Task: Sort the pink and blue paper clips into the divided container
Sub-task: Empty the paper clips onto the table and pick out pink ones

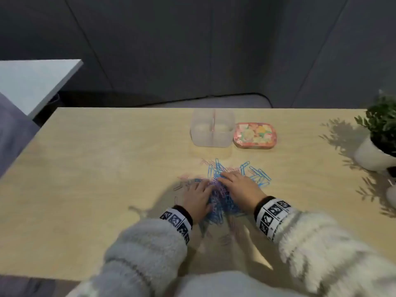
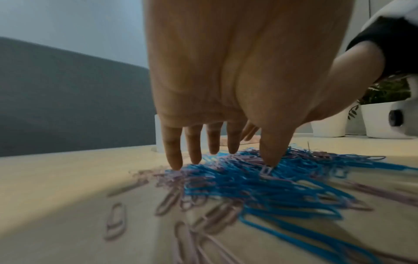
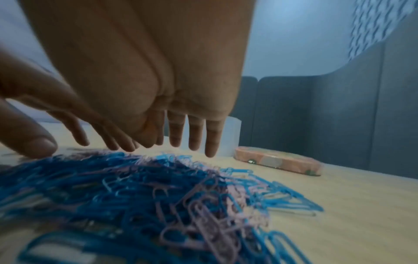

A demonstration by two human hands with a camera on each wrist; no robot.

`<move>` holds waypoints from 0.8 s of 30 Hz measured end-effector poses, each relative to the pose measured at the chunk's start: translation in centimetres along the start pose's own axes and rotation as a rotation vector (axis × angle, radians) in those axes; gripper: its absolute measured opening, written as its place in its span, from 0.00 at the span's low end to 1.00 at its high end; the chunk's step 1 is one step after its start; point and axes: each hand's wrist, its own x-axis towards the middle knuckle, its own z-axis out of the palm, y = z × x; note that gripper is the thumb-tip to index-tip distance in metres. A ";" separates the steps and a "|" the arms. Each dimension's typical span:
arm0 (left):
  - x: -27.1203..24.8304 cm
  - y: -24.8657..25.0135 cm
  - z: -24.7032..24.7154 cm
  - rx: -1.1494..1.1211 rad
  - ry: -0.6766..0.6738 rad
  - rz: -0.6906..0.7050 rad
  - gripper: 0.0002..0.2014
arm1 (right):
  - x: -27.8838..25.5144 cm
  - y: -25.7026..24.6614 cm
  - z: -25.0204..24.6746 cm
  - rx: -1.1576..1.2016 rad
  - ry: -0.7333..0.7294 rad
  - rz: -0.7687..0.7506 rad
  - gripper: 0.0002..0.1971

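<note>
L hand (image 1: 198, 198) & R hand (image 1: 240, 187): both spread flat, fingers straight, laid on mixed pile; nothing grasped. Paper clips (image 1: 222, 189): pink & blue, tangled, heaped mid-table toward near edge; strays scattered round. Divided container (image 1: 212, 130): clear, set near far edge, no clips seen inside. Patterned tin (image 1: 255, 136): just beside it. Potted plant (image 1: 379, 133): right edge. Risk, judged: interlocked clips likely lifted in mixed-colour clumps; strays could be swept off near edge.

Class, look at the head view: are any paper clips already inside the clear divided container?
No. Both compartments of the divided container look empty.
</note>
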 end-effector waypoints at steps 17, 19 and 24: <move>1.3 -9.7 -2.0 -0.312 0.077 -0.106 0.31 | 9.3 -1.1 -3.7 0.054 0.131 0.220 0.14; 1.5 -10.2 -1.9 -0.300 0.053 -0.095 0.33 | 10.4 -2.1 -3.3 0.040 0.109 0.270 0.15; 2.3 -10.4 -1.3 -0.251 0.132 -0.055 0.24 | 10.8 -4.7 -1.3 0.081 0.078 0.147 0.17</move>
